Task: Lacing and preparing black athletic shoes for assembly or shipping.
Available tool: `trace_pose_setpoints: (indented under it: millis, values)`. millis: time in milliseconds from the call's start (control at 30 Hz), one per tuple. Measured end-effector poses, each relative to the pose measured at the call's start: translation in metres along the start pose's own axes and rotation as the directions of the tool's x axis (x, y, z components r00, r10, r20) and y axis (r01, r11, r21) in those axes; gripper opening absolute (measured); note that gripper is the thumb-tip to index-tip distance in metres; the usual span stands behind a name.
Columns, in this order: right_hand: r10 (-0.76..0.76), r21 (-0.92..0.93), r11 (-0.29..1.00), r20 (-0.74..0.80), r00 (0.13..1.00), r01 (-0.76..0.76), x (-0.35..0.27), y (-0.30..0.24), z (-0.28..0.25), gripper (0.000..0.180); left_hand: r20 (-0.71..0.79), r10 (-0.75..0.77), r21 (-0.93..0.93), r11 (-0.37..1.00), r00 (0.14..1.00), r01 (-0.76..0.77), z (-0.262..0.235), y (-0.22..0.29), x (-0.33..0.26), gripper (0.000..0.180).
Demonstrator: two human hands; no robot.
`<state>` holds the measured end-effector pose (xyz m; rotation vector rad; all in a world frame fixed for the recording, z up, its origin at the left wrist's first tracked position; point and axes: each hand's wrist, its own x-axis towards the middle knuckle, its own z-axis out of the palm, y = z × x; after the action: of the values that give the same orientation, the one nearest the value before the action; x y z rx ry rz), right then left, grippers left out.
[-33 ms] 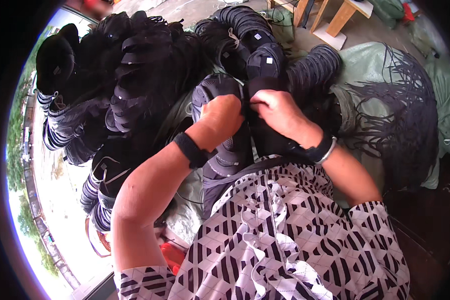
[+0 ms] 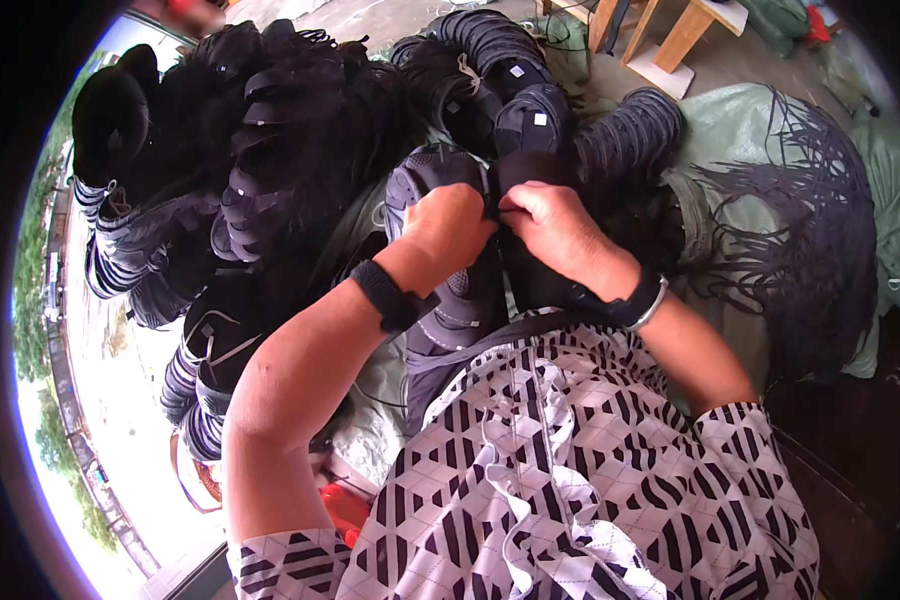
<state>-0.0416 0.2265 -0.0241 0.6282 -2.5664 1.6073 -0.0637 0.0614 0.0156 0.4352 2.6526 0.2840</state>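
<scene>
In front of my lap, my left hand (image 2: 448, 230) is closed over a dark grey and black shoe upper (image 2: 407, 182), its fingertips mostly hidden. Close beside it, my right hand (image 2: 558, 225) pinches thumb and fingers together at the upper's right side; what lies in the pinch is too dark to make out. The two hands almost meet. Just beyond them rests another black upper (image 2: 533, 118) with a small white label. Below my left wrist, more grey uppers (image 2: 452, 318) lie stacked on my lap.
Large piles of black shoe uppers (image 2: 270, 140) rise on the left, and a curved row (image 2: 630, 135) sits ahead to the right. Many dark laces (image 2: 800, 190) drape over a pale green sack (image 2: 735, 115) at the right. A wooden stand (image 2: 682, 45) is at the far right.
My left hand has shifted slightly right and away from me, nearer to my right hand. My right hand has barely moved and keeps its pinch.
</scene>
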Motion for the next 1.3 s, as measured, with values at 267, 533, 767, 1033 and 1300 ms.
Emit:
trace_pose_setpoints:
  millis: [267,533,767,1033,1300]
  values:
    - [0.295,-0.235,0.935,0.103,0.95,-0.265,-0.03,-0.019,0.017,0.013,0.236,0.01,0.045,0.999,0.972,-0.021,-0.008,-0.001,0.002,0.011]
    - [0.394,-0.2,0.912,0.194,0.898,-0.357,-0.028,-0.025,0.02,0.014,0.273,0.207,-0.469,0.881,0.939,-0.058,-0.028,-0.025,-0.009,0.011]
    - [0.362,-0.12,0.932,0.348,0.865,-0.342,-0.019,-0.018,0.017,0.016,0.297,0.145,-0.495,0.868,0.944,0.023,-0.024,-0.028,-0.012,0.011]
    - [0.419,-0.026,0.889,0.449,0.789,-0.458,-0.007,-0.018,0.017,0.018,0.195,0.165,-0.453,0.89,0.967,-0.06,-0.019,-0.028,-0.009,0.011]
    - [0.385,0.036,0.906,0.349,0.855,-0.422,-0.011,-0.013,0.016,0.018,0.032,0.028,0.046,0.999,0.999,-0.029,-0.001,-0.009,-0.02,0.017]
